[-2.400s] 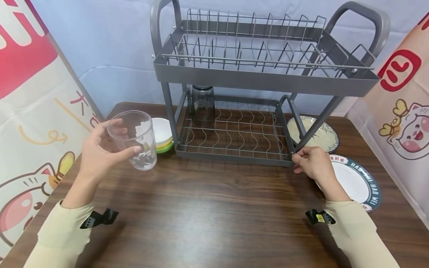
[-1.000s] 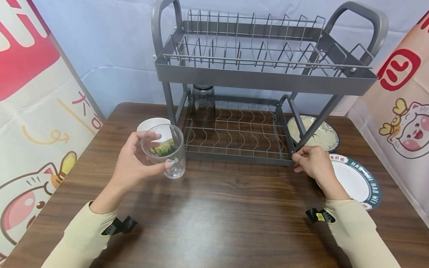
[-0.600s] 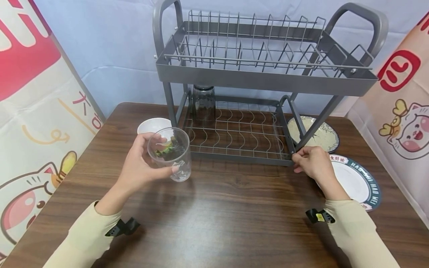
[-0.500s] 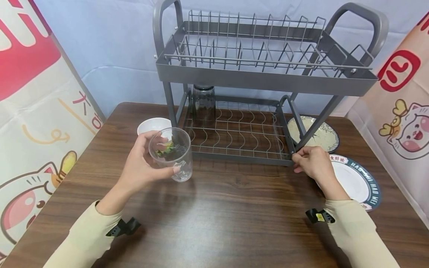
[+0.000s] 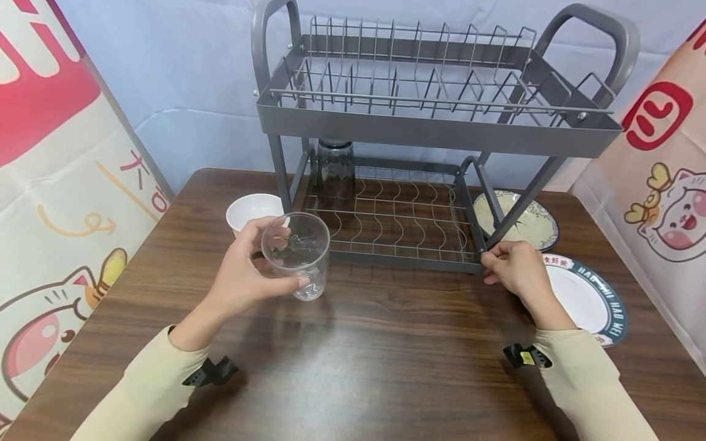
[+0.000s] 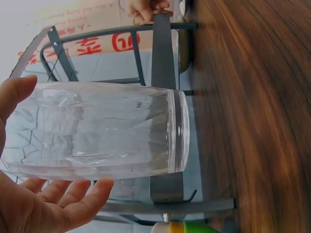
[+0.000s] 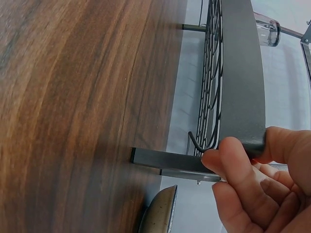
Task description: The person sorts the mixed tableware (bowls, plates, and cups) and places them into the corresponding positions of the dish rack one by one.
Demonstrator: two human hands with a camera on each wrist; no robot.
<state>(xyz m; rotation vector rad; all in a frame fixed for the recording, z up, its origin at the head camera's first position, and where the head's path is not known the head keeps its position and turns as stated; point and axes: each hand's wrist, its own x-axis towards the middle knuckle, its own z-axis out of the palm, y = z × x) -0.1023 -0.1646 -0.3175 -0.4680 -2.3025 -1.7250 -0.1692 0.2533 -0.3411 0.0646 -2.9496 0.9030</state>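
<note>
At the left, a printed cloth panel (image 5: 52,263) carries thick white lettering on red, cut off by the view, a pink-cheeked cartoon cat and a curling orange arrow. A pale blue cloth (image 5: 187,73) hangs behind the wood-grained table (image 5: 364,361). Near the table's back left corner sits a white bowl (image 5: 249,208); the left wrist view shows yellow and green layers under it.

The left hand (image 5: 242,269) grips a clear tumbler (image 5: 302,260) between thumb and fingers, holding it off the table, mouth up, before the left front corner of the grey two-tier dish rack (image 5: 441,130). A smoky glass (image 5: 335,174) stands, apparently base up, at the left of the lower tier.

The right hand (image 5: 515,266), well apart from the left, pinches the lower tier's right front corner. Towards the table's back right corner lies a cream dark-rimmed plate (image 5: 521,220); nearer, by the right edge, a white plate (image 5: 581,297) reads "HAO" and "HAO MEI" on its green rim, with glare over the word between and red Chinese characters beside. The right-hand panel (image 5: 656,184) bears a red emblem and another cat.
</note>
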